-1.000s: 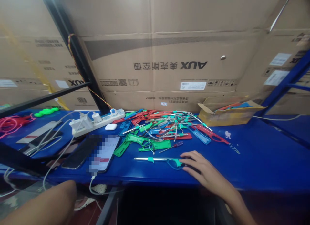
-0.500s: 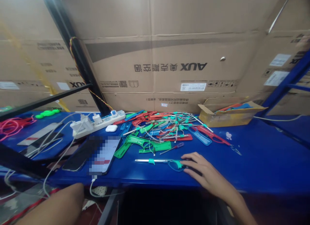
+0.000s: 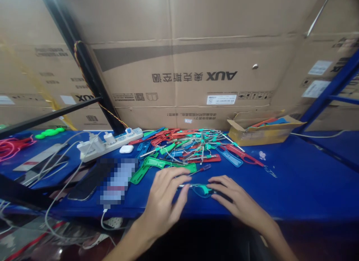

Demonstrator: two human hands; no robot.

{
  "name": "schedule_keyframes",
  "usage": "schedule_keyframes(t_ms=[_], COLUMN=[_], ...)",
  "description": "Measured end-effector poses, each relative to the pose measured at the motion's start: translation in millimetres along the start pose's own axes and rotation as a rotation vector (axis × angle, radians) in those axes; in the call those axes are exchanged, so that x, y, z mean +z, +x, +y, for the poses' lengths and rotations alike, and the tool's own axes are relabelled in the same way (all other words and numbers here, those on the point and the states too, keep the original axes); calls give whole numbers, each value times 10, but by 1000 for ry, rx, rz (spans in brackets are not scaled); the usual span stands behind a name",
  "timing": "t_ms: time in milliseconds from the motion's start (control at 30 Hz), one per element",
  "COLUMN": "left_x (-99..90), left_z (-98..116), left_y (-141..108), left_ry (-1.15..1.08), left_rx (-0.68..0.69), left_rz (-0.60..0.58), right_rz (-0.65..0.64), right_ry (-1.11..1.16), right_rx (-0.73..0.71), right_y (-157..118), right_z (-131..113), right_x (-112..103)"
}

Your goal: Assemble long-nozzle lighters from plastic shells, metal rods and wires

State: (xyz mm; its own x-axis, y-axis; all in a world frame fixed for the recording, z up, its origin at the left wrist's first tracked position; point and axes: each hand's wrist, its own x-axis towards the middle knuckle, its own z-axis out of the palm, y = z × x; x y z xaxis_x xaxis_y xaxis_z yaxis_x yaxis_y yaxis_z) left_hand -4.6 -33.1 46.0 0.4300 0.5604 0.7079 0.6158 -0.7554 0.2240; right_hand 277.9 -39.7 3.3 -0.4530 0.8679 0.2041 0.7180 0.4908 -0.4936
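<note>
A partly assembled gas lighter (image 3: 199,190) lies along the front of the blue table, with a metal tube and a clear blue body with a teal trigger part. My right hand (image 3: 238,199) grips its handle end, which the fingers partly hide. Over the tube end hovers my left hand (image 3: 165,195), thumb and fingers apart; whether it touches the tube I cannot tell. Just behind lies a screwdriver (image 3: 206,167) with a purple handle. Beyond it spreads a pile of lighter parts: green shells (image 3: 140,173), red shells (image 3: 249,158), a blue shell (image 3: 231,157) and metal tubes with wires.
Two phones (image 3: 89,180) lie at the left, one cabled. Behind them are a white power strip (image 3: 98,149) with plugs and a white earphone case (image 3: 126,149). An open carton (image 3: 260,136) with colored parts stands at back right. Black rack bars (image 3: 84,73) rise at left.
My left hand has come in from the lower left to the lighter's tube end. The right hand has kept its place on the handle. The view has shifted slightly.
</note>
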Motion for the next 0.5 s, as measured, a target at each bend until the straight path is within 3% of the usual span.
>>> schedule_keyframes(t_ms=[200, 500], left_x=[395, 388], left_z=[-192, -183], left_y=[-29, -25], left_ry=[8, 14], left_rx=[84, 64], left_rz=[-338, -467], right_rz=[-42, -32], right_ry=[-19, -43], right_rx=[7, -7], right_y=[-1, 3], right_z=[-18, 0], right_x=[-26, 8])
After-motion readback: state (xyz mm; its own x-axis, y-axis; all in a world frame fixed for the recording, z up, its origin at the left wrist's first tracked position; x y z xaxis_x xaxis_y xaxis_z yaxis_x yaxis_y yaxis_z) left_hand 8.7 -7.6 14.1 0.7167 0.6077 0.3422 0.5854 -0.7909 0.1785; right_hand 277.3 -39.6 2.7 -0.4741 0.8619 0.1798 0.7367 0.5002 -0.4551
